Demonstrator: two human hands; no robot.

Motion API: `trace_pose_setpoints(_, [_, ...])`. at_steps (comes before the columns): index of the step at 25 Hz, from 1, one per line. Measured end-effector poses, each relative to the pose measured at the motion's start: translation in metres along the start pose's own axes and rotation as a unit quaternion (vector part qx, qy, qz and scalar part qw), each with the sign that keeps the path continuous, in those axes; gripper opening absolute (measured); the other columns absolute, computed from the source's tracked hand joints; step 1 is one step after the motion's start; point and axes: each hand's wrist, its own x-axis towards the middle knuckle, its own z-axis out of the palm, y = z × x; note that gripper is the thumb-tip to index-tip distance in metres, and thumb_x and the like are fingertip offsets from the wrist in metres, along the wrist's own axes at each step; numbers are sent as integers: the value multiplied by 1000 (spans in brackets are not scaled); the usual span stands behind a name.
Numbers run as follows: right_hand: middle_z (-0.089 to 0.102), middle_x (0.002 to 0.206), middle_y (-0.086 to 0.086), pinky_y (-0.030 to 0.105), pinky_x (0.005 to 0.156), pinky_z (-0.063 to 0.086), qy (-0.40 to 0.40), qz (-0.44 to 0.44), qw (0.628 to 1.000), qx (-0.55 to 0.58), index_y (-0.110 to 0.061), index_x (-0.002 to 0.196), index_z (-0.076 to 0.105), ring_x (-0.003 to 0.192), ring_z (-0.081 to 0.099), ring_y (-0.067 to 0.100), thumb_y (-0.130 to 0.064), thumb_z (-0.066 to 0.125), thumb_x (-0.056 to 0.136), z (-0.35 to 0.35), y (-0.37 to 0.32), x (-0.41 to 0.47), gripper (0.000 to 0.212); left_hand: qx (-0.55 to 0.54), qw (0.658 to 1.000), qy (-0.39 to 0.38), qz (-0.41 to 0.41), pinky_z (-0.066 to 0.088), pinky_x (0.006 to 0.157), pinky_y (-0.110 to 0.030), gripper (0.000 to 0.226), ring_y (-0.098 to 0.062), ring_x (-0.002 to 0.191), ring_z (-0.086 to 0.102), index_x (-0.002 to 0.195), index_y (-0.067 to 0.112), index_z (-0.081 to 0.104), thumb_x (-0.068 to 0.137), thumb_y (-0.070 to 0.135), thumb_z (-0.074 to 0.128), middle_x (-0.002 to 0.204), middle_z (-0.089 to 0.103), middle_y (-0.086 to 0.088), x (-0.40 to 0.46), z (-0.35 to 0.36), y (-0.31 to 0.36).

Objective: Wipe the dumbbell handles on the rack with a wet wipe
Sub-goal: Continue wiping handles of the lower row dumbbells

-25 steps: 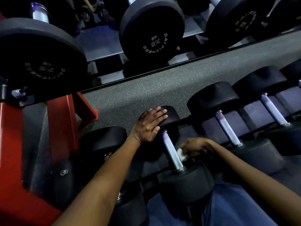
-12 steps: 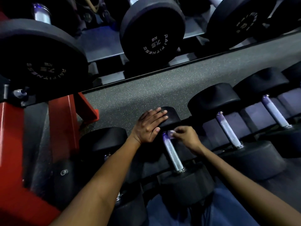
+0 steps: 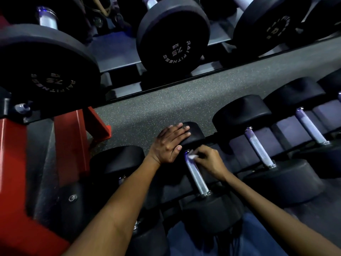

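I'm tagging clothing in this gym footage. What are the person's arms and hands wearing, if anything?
Nothing that shows. Both forearms are bare from the lower edge of the picture to the wrists, with no sleeves in view. The left hand and right hand have no gloves, and no watch, band or ring can be made out, though the light is dim. Blue cloth, probably trousers, shows below the arms.

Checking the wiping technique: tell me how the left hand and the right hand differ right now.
The left hand lies flat with straight fingers on the dumbbell's far head; the right hand is curled, pinching a wet wipe. The left hand touches black rubber, while the right hand works at the far end of the metal handle. Both are on the same dumbbell.
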Motion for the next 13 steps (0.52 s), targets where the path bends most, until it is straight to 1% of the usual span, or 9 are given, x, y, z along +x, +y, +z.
trace_pose_setpoints(2, [64,82,-3,6,65,36,-160,10,986,-55,-7,88,72,78,59,2,-9,74,76,-17,15,-23,13,-2,1000,-3,1,34,110,-41,50,-27,134,45,133,9,53,100,33,23,139,55,-11,-1,0,1])
trace_pose_setpoints(3, [64,81,-5,4,63,35,-253,23,962,-105,-8,92,73,70,55,-11,-12,73,77,-26,20,-33,15,0,1000,-5,2,34,110,-41,50,-27,134,45,133,9,53,100,32,23,139,55,-11,-1,0,0])
trace_pose_setpoints(4, [65,79,-5,3,61,35,-287,43,949,-126,-10,93,74,61,53,-17,-14,72,78,-29,23,-37,15,-2,1000,-7,1,34,110,-41,50,-27,134,45,132,9,54,100,32,24,139,55,-12,0,-1,-1])
trace_pose_setpoints(5, [66,76,-3,4,59,36,-263,47,958,-105,-10,91,74,55,50,-20,-15,73,78,-27,20,-33,14,-5,1000,-7,0,35,109,-42,50,-28,134,45,132,8,55,100,32,24,139,55,-12,0,-1,-2])
trace_pose_setpoints(6, [65,73,-2,5,58,36,-191,47,979,-59,-9,87,74,53,50,-19,-14,74,77,-20,15,-23,11,-6,1000,-6,-1,36,109,-42,51,-28,134,46,131,7,55,100,32,24,139,55,-12,0,-1,-2])
trace_pose_setpoints(8, [66,71,1,18,62,41,-40,65,997,21,-12,77,70,59,52,-9,-11,74,76,-1,2,-2,4,-2,1000,2,0,37,108,-43,50,-28,134,45,132,8,54,100,32,24,139,55,-12,-2,0,1])
trace_pose_setpoints(9, [68,72,2,24,63,42,4,79,995,54,-12,73,68,64,53,-3,-11,74,75,5,-1,5,6,-2,1000,3,0,37,108,-43,50,-28,134,45,132,9,53,100,32,24,139,55,-12,-1,0,1])
trace_pose_setpoints(11, [67,66,-5,25,63,41,-38,111,992,54,-19,65,64,63,52,-1,-11,74,75,1,11,4,16,-8,1000,0,-4,37,108,-43,49,-28,134,45,132,9,53,100,31,24,139,55,-12,1,0,-1])
trace_pose_setpoints(13, [58,51,-16,19,56,40,-242,149,959,-25,-25,60,60,52,47,-7,-9,70,79,-19,21,-10,27,-5,1000,0,-3,35,109,-41,50,-28,134,45,131,8,56,100,32,24,138,56,-12,-1,-1,2])
